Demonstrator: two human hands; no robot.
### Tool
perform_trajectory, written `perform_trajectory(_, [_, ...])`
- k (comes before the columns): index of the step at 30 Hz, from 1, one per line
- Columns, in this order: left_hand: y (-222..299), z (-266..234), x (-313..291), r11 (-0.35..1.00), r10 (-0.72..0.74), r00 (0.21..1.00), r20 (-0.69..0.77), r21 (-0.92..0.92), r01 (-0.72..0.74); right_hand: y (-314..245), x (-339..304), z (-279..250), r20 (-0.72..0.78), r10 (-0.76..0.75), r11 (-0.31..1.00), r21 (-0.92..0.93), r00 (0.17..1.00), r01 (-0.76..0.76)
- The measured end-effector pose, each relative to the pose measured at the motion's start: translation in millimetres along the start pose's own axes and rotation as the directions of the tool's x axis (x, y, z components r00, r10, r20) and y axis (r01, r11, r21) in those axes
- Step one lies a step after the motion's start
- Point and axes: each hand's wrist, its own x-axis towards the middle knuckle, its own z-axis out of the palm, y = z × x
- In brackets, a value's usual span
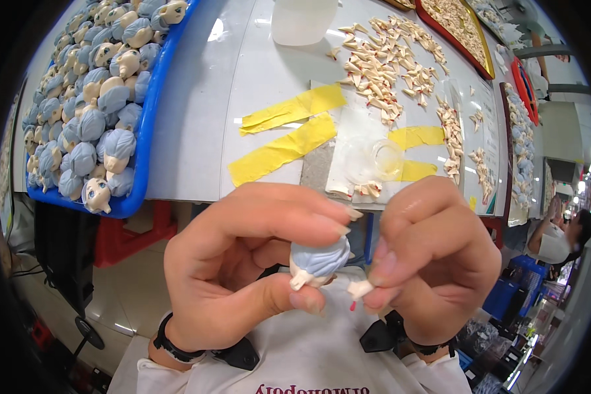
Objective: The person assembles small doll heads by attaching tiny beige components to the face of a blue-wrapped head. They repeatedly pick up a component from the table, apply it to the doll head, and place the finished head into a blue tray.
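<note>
Between the thumb and fingers of my left hand is a small doll head with light blue hair, tilted so its pale neck end points down and left. My right hand pinches a small cream-coloured part with a red tip between thumb and forefinger. The part is close beside the doll head, with a narrow gap between them. Both hands are in front of my chest, just off the table's near edge. The doll head's face is turned out of sight.
A blue tray full of similar doll heads stands on the left of the white table. Several cream parts with red tips lie heaped at the back right. Yellow tape strips, a clear round lid and a translucent tub are nearby. Another person is at far right.
</note>
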Motion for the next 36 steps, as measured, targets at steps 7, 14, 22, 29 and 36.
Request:
perform_trajectory(7, [3,-6,-5,0.984,0.051,0.998,0.043,0.171,-0.058,0,-1,6,-0.023,-0.042,0.992,-0.121,0.999,0.039])
perform_trajectory(14, [18,0,-10,0.811,0.161,0.982,0.097,0.555,-0.188,-4,2,5,0.009,-0.212,0.912,-0.357,0.977,0.201])
perform_trajectory(22, [3,-4,-4,0.874,0.188,0.982,-0.002,0.457,-0.166,0,11,-23,-0.098,-0.082,0.95,-0.308,0.992,0.048])
perform_trajectory(29, [1,-10,-3,0.958,0.132,0.986,-0.103,0.269,-0.1,33,51,-96,-0.205,0.183,0.67,-0.69,0.961,-0.275])
perform_trajectory(36, [8,-14,-4,0.964,0.082,0.997,-0.001,0.255,-0.079,45,64,-81,-0.2,0.24,0.567,-0.765,0.95,-0.304])
